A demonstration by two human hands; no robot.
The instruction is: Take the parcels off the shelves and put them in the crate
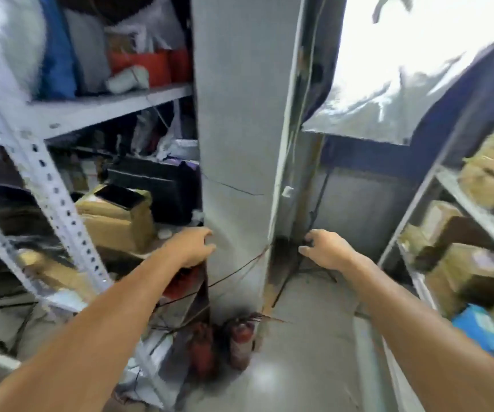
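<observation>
Matt grey pillar [239, 114] at twelve o'clock, perforated pale painted metal shelf upright [61, 209] at nine, matt brown cardboard parcels [483, 179] at three, glossy clear plastic sheet [388, 99] at one, smooth reflective floor [299, 367] at six.

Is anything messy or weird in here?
Yes. Loose wires trail across the foot of the grey pillar and down to the floor, not tidied away. Two red fire extinguishers sit on the floor among them. Up on the right, a plastic sheet hangs loose and crumpled.
</observation>
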